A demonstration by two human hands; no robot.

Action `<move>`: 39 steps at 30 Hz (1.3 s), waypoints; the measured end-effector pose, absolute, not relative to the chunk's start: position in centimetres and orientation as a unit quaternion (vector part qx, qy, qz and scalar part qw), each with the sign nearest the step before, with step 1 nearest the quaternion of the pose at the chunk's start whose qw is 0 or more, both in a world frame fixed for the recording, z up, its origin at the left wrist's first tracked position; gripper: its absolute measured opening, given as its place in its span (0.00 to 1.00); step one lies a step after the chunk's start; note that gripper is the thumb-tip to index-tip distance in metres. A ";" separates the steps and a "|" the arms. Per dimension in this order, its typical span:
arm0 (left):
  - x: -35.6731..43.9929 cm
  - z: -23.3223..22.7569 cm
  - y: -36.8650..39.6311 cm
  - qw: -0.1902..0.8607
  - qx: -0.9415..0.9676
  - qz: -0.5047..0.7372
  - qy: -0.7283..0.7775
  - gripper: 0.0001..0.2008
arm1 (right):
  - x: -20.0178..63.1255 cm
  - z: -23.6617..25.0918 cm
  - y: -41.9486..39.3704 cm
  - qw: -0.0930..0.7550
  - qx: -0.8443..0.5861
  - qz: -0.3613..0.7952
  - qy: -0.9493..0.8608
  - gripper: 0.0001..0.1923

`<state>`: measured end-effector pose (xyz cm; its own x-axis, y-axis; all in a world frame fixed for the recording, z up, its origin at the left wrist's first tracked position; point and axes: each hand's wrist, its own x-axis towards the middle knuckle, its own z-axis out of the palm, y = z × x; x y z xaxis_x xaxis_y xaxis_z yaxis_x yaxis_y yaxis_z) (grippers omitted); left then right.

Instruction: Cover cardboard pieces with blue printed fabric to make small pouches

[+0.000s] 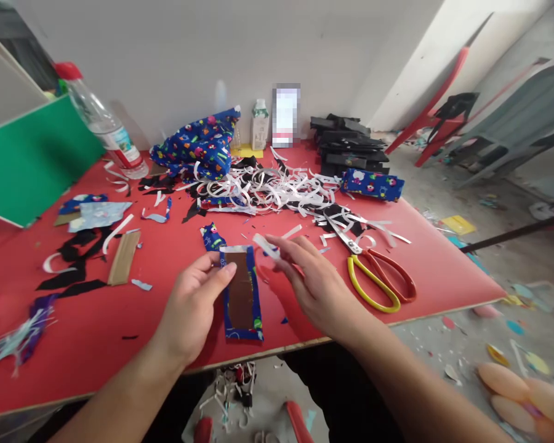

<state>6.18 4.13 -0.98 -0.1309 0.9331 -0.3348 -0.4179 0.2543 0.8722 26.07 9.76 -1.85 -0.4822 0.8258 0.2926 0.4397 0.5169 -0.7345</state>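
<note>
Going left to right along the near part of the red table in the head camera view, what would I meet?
Cardboard strip → left hand → blue-edged brown piece → right hand, pinching a white paper strip → scissors.

Two hands (191,304) (311,280), one pair of scissors (373,271), two bottles (104,126) (260,125), one wrapped strip (240,294).

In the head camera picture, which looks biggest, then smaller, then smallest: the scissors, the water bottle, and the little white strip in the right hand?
1. Scissors and water bottle: they look about alike in size, and the bottle stands farther off, so I will not rank them.
2. White strip, pinched in the right hand: clearly the smallest.
</note>
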 end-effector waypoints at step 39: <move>7.3 -1.2 3.0 0.532 0.347 0.552 0.540 0.11 | 26.6 -1.5 9.0 0.523 -0.403 0.342 -0.669 0.13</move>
<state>7.32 2.99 -1.21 -0.1921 0.9625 -0.1916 -0.2117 0.1500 0.9658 26.59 8.98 -1.50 -0.1284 0.8969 0.4231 0.1821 0.4407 -0.8790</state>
